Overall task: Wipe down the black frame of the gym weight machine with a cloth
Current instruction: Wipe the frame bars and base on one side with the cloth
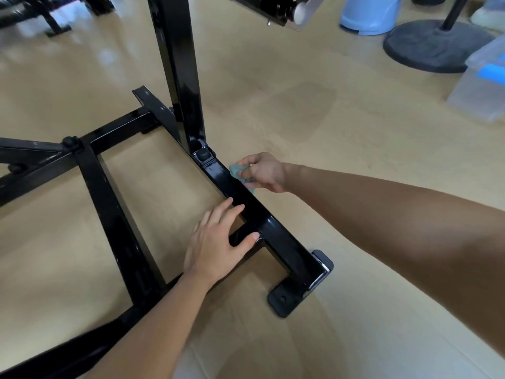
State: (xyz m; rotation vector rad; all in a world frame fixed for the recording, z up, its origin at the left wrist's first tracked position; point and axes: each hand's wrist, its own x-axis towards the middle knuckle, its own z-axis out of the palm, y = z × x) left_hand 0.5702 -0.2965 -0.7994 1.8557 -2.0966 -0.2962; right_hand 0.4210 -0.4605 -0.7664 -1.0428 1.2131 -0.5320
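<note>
Two bare hands are working low on the black frame [284, 242] of a weight machine. The right hand [262, 172] is pinching a bunched teal cloth [240, 170] against the frame's outer side, probably to rub that face. The left hand [216, 247], fingers straight and spread, is resting on the frame's inner side, seemingly bracing.

Glossy black frame [273, 228], low bars and one upright post, crumpled teal cloth [236, 170] touching its right bar
</note>
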